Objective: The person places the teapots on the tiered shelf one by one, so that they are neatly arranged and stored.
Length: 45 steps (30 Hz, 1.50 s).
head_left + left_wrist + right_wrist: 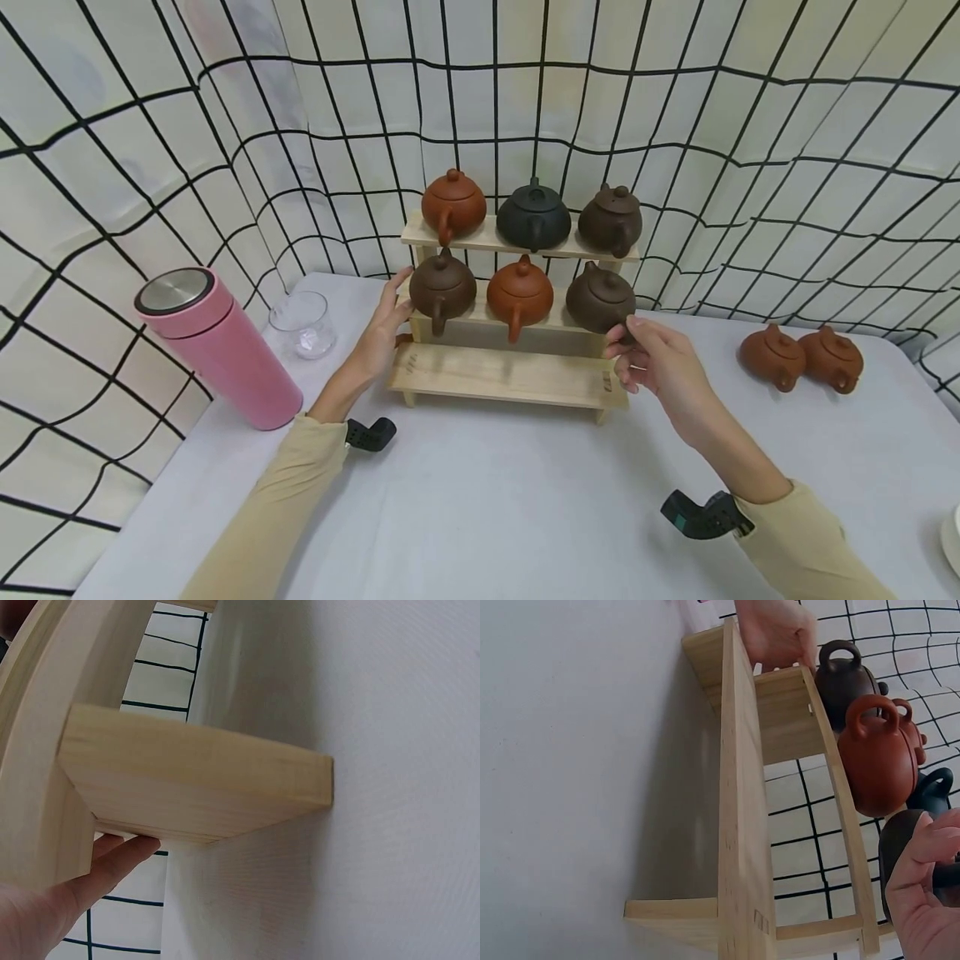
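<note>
A three-tier wooden stand (510, 375) stands on the white table with teapots on its upper two tiers. My left hand (378, 333) rests against the stand's left side, its fingers (124, 859) extended along the wood in the left wrist view. At the right end of the middle tier, my right hand (660, 367) pinches the handle of a dark brown teapot (600, 298). Beside that one sit an orange-red teapot (520, 292) and another brown teapot (442, 287). The top tier carries a reddish teapot (453, 204), a black teapot (534, 215) and a dark brown lidded teapot (611, 221).
Two reddish-brown teapots (801, 360) sit together on the table at the right. To the left are a pink thermos (225, 350) and a clear glass cup (303, 325). Black-gridded white cloth (525, 100) hangs close behind the stand. A white object (951, 537) shows at the right edge.
</note>
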Each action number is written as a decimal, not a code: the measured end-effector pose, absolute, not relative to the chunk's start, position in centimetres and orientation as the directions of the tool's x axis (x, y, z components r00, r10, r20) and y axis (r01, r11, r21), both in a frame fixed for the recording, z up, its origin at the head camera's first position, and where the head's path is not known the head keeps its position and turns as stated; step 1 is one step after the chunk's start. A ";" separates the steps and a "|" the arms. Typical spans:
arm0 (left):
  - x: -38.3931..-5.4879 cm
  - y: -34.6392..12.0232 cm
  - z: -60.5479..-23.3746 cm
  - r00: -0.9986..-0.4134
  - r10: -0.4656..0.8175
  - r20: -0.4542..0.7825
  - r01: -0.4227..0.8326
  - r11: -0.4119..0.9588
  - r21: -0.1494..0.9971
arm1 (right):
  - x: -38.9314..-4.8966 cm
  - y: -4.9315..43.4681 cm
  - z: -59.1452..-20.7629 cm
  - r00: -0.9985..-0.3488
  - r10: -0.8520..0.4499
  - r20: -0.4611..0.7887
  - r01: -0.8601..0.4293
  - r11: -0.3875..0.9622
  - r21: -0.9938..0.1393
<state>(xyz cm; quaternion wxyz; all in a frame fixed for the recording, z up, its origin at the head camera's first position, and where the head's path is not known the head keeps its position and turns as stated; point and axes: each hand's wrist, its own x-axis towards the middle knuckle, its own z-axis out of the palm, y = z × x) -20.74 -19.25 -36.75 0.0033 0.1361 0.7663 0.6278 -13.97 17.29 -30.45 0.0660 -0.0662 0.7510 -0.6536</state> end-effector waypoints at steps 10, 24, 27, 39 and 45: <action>-20.9 -19.2 -36.8 -0.964 0.213 0.160 0.200 0.182 0.963 | -14.3 16.2 -31.1 -0.985 -0.170 -0.019 -0.006 0.149 -0.989; -20.8 -19.3 -36.8 -0.964 0.208 0.164 0.203 0.181 0.962 | -14.8 15.8 -30.6 -0.974 -0.223 -0.032 -0.012 0.190 -0.982; -20.8 -19.3 -36.8 -0.964 0.209 0.162 0.200 0.176 0.964 | -14.8 16.2 -30.6 -0.968 -0.245 -0.059 0.006 0.212 -0.977; -20.7 -19.3 -36.8 -0.966 0.207 0.153 0.194 0.195 0.962 | -13.8 21.5 -30.0 -0.969 -0.246 -0.011 -0.043 0.211 -0.977; -20.7 -19.2 -36.7 -0.968 0.205 0.146 0.185 0.189 0.964 | -13.7 27.8 -30.0 -0.989 -0.134 0.068 -0.087 0.138 -0.987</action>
